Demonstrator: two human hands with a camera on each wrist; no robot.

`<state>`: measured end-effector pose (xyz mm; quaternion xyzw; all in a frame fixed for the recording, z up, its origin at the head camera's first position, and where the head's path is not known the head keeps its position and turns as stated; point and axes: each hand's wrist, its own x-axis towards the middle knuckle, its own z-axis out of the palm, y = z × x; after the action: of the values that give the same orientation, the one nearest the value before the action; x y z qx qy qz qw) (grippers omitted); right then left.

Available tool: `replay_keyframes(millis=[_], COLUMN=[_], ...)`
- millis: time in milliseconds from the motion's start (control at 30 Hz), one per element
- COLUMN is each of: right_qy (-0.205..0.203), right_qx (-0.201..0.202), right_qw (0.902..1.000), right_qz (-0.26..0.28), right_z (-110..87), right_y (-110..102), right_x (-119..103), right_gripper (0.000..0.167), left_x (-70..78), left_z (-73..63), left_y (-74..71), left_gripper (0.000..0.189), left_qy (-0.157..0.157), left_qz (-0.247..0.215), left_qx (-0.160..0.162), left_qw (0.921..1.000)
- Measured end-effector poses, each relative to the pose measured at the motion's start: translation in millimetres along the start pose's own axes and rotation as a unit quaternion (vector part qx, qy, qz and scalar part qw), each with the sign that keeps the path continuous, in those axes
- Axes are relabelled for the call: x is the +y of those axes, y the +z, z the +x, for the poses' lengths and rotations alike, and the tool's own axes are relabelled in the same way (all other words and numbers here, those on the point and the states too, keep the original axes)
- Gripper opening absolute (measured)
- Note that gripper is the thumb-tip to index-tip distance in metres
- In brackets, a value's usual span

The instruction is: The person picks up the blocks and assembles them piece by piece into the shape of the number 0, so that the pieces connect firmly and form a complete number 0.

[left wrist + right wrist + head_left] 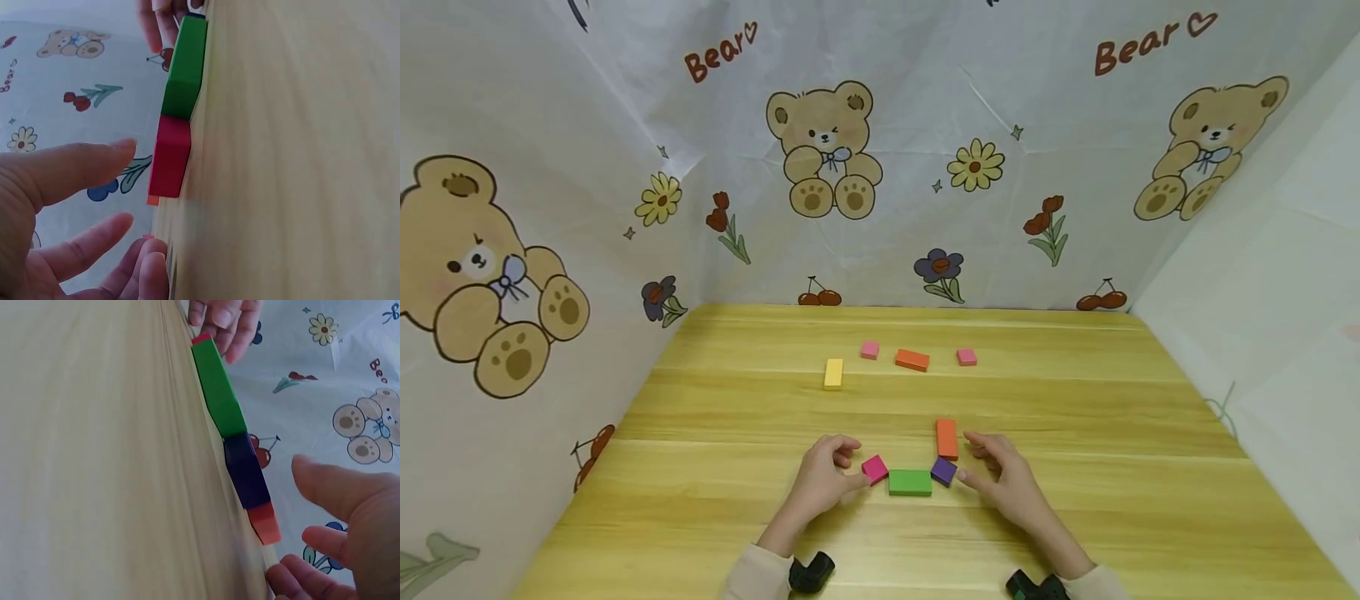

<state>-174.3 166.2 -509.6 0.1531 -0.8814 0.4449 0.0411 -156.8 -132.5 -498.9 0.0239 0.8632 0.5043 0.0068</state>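
Note:
A green block lies lengthwise near the front of the table. At its left end sits a magenta block, turned at an angle; at its right end sits a purple block, also angled. An orange-red block extends away from the purple one. My left hand is beside the magenta block, thumb and fingers apart, with nothing held, as the left wrist view shows. My right hand is just right of the purple and orange-red blocks, its thumb and fingers spread around no object.
Farther back on the wooden table lie a yellow block, a pink block, an orange block and another pink block. A bear-printed cloth hangs behind and at the sides.

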Motion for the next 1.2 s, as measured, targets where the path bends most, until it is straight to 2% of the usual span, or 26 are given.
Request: replay_keyframes(millis=[200, 333, 400, 467, 567, 800, 1000, 1200], right_qy=[-0.068, -0.101, -0.110, -0.117, -0.122, -0.118, -0.110, -0.097], right_qx=[0.023, 0.041, 0.046, 0.050, 0.054, 0.043, 0.033, 0.028], right_qw=[0.9950, 0.9898, 0.9877, 0.9865, 0.9851, 0.9852, 0.9862, 0.9882], right_qz=[-0.069, -0.092, -0.100, -0.103, -0.108, -0.117, -0.120, -0.115], right_z=[1.5, 1.7, 0.9, 0.1, -0.4, -0.5, -1.3, -3.1], right_y=[7, 11, 13, 14, 15, 16, 18, 18], right_x=[-1, 0, 1, 1, 2, 3, 1, -2], right_gripper=[0.056, 0.056, 0.055, 0.055, 0.053, 0.050, 0.050, 0.050], left_x=[0.0, -5.9, -10.8, -15.5, -21.9, -30.5, -38.5, -40.3], left_z=[15.0, 34.4, 45.3, 55.9, 72.2, 105.8, 121.7, 130.1], left_y=[-20.4, -37.6, -46.3, -54.2, -62.9, -68.2, -68.1, -67.2], left_gripper=[0.046, 0.048, 0.052, 0.058, 0.066, 0.074, 0.074, 0.078], left_qy=[-0.038, -0.053, -0.060, -0.065, -0.056, -0.035, -0.029, -0.023], left_qz=[-0.004, 0.007, 0.007, 0.000, -0.011, -0.012, 0.000, 0.062], left_qx=[0.032, 0.060, 0.063, 0.056, 0.040, 0.012, -0.022, -0.046], left_qw=[0.9988, 0.9967, 0.9962, 0.9963, 0.9976, 0.9993, 0.9993, 0.9967])
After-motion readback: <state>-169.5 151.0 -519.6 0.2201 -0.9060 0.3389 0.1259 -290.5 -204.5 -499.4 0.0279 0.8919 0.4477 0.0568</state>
